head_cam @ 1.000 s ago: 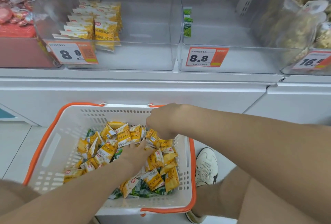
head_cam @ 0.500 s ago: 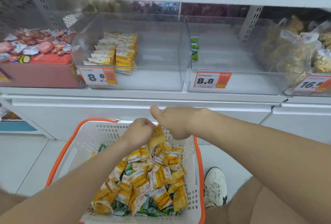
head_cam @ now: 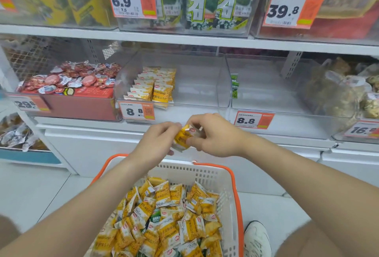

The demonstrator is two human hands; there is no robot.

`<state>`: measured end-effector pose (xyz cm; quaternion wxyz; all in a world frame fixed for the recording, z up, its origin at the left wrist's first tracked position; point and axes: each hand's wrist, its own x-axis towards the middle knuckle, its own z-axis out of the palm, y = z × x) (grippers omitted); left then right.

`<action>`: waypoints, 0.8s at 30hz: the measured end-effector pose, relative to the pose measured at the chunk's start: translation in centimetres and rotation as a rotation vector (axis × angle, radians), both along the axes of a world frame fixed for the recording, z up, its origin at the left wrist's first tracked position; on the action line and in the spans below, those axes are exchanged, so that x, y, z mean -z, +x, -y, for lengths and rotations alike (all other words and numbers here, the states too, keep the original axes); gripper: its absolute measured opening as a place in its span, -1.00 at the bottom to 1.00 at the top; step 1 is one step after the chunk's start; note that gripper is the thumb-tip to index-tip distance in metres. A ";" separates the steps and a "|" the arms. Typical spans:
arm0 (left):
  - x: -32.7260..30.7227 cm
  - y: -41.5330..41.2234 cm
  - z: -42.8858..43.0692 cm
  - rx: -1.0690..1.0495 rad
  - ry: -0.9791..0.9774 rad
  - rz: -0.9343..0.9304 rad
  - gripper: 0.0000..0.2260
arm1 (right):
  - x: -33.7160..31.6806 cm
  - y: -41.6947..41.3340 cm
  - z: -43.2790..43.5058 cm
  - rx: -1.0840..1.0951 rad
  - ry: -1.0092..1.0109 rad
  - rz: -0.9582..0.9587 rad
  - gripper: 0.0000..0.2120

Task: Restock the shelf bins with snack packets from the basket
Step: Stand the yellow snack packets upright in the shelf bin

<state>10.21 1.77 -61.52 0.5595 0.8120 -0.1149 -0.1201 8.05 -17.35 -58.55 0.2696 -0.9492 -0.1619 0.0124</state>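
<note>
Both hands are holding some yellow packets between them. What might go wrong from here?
The left hand and right hand pinch a few yellow packets between them near the basket; one may slip and land outside it. The neat rows in the bin could topple if these are pushed in roughly. Green packets lie mixed in the basket and might reach the wrong bin.

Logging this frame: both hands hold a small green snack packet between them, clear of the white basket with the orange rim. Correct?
Not quite. In the head view the small snack packet held between the left hand and the right hand is yellow, not green. The rest stands: both hands hold it clear of the white plastic basket with the orange rim.
</note>
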 end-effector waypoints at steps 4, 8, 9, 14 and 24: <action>-0.9 0.4 -1.1 0.248 0.010 0.099 -0.87 | -0.5 0.3 0.0 0.096 0.285 -0.156 -0.88; -0.9 0.9 -1.7 0.252 -0.063 0.052 -0.80 | -0.7 0.1 -0.1 0.118 0.407 -0.229 -0.83; -0.9 0.9 -1.7 0.218 -0.111 0.023 -0.80 | -0.8 0.2 -0.2 0.129 0.436 -0.240 -0.81; -0.8 1.4 -1.4 0.097 -0.284 -0.036 -0.75 | -1.0 0.8 -0.6 0.179 0.560 -0.203 -0.79; -4.5 5.8 -2.4 0.012 0.169 0.321 -0.54 | -1.6 4.3 -2.0 0.304 0.625 -0.006 -0.84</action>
